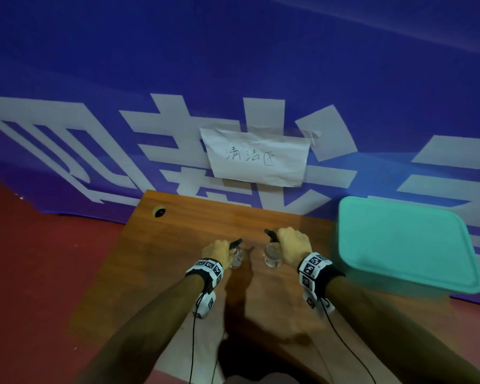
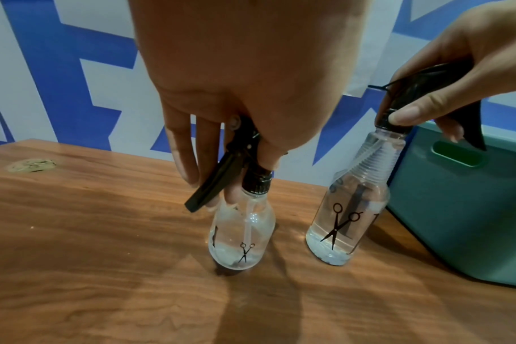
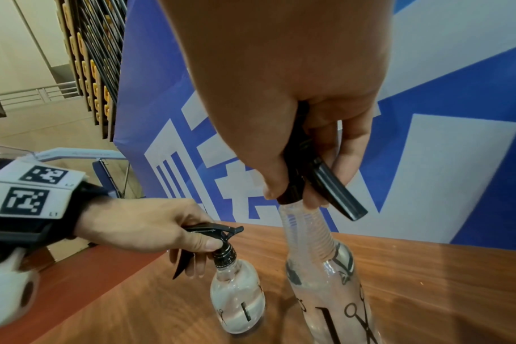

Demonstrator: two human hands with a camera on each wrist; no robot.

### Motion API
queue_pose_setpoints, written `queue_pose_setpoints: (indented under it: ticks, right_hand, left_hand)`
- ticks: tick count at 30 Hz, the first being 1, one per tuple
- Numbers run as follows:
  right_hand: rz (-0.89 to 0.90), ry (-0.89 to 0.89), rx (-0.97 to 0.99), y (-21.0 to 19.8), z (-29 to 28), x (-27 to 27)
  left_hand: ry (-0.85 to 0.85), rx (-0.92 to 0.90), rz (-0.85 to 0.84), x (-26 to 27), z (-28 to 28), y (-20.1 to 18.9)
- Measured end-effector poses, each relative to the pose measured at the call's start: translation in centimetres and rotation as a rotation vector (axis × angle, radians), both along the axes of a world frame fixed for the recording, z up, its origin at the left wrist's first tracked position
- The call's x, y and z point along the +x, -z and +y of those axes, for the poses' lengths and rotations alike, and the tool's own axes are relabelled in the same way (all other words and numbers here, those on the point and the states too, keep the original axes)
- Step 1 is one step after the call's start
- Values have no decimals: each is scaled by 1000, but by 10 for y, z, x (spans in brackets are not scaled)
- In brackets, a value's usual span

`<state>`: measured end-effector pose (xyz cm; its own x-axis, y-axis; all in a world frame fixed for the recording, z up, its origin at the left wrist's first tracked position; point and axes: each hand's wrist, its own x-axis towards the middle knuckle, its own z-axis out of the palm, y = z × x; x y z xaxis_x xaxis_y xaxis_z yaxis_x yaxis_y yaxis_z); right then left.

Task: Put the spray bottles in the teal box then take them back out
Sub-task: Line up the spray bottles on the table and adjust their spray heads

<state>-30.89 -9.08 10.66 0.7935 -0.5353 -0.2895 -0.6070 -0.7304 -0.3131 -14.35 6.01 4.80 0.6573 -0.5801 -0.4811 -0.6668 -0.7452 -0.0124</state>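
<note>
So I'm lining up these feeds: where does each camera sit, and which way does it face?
Head: worn on the head, looking forward and down at the table, teal box, both forearms and hands.
Left wrist: looks along the left hand, which grips the smaller spray bottle.
Right wrist: looks along the right hand, which grips the taller spray bottle.
Shared: both wrist views show both bottles and the other hand.

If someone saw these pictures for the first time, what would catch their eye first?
Probably the two clear spray bottles at the middle of the wooden table: the left hand grips the left bottle by its black head, the right hand the right bottle. Next, the teal box at the table's right edge.
</note>
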Motion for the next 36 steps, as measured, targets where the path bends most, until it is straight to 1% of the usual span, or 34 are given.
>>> queue_pose_setpoints:
  ticks: [5, 8, 11, 14, 21, 25, 30, 32, 36]
  right_hand:
    - [19, -8, -14, 1, -22, 49]
    - [27, -18, -10, 0, -35, 74]
    - [7, -37, 0, 4, -49, 95]
    - [-22, -52, -15, 9, -60, 116]
    - [-49, -56, -73, 12, -81, 162]
    - [-88, -14, -84, 12, -88, 175]
    - [-57, 15, -22, 19, -92, 179]
    - [-74, 61, 35, 19, -93, 176]
    - [-212, 213, 232, 17, -92, 157]
  left_hand:
    - [-11, -24, 26, 39, -21, 4]
    - [-2, -10, 30, 63, -44, 8]
    - [-11, -39, 31, 83, -66, 13]
    - [-43, -84, 19, 99, -81, 18]
    - [-56, -133, -14, 124, -108, 24]
    - [-48, -170, -28, 135, -115, 29]
    - [-49, -147, -26, 143, -118, 30]
    - [-55, -161, -21, 140, -118, 27]
    - [-17, -270, -65, 129, -117, 14]
